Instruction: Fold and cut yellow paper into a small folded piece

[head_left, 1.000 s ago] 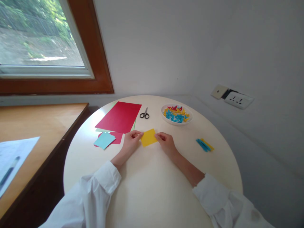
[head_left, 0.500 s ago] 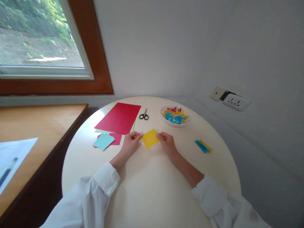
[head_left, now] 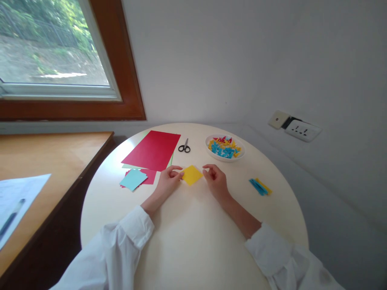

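Note:
A yellow square of paper [head_left: 192,175] is turned with one corner toward me, over the middle of the table. My left hand [head_left: 169,179] pinches its left corner, the thumb on the paper. At the opposite corner, my right hand [head_left: 216,181] has its thumb and forefinger slightly apart. The right thumb tip is beside that corner; whether it touches the paper I cannot tell. Left of my left hand lie a light blue paper square [head_left: 133,179] and pinkish red paper [head_left: 150,177] partly under it.
On the round white table [head_left: 193,241] are a large red sheet [head_left: 152,150] over green paper, black-handled scissors [head_left: 184,148], a white dish [head_left: 225,158] of small folded paper pieces, and blue and yellow strips [head_left: 259,187]. A wooden desk [head_left: 75,149] stands at left.
My right thumb and forefinger have parted at the right corner of the yellow paper. The paper looks flatter and slightly turned. My left hand remains at its corner.

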A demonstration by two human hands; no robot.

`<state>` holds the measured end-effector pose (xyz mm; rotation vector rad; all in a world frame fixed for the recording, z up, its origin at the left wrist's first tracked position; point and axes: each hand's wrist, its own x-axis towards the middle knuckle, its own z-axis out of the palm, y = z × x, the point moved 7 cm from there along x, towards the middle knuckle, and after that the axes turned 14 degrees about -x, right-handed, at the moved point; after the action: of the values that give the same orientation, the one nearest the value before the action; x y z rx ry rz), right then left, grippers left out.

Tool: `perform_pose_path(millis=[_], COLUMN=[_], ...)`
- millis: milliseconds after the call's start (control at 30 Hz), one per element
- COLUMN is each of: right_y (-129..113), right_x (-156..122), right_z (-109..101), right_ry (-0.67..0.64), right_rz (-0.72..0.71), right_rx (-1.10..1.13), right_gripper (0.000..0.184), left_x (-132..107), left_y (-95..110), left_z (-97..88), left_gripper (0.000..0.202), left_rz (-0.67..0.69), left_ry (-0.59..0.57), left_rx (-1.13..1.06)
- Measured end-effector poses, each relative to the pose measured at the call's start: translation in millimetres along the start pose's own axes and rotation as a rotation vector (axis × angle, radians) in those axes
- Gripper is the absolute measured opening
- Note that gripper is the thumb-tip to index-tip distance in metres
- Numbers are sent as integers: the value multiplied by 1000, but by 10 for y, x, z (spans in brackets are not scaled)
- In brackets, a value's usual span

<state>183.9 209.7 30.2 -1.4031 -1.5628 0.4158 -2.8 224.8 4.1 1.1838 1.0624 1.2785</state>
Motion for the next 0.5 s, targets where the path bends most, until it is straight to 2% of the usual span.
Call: perform_pose_path(millis=[67, 133, 200, 300, 500], right_y=[-185, -357, -449, -460, -423], right_x=[-48, -121, -181, -208, -227], right_z=[-38, 1, 65, 126, 130], right_ry=[18, -21, -63, -72, -66], right_rz=[-211, -420, -555, -621, -692], right_rx=[-121, -235, -324, -407, -457], right_gripper=[16, 21, 24, 23, 9], left_x=[6, 12, 16, 12, -15], left_y=[-15, -20, -21, -15, -13], left_z=[-12, -11, -10, 3, 77], left_gripper=[39, 40, 39, 37, 30], left_rz=[-14, -8, -3, -1, -5], left_ry=[18, 13, 5, -17, -107], left_rx=[-18, -42, -61, -71, -31])
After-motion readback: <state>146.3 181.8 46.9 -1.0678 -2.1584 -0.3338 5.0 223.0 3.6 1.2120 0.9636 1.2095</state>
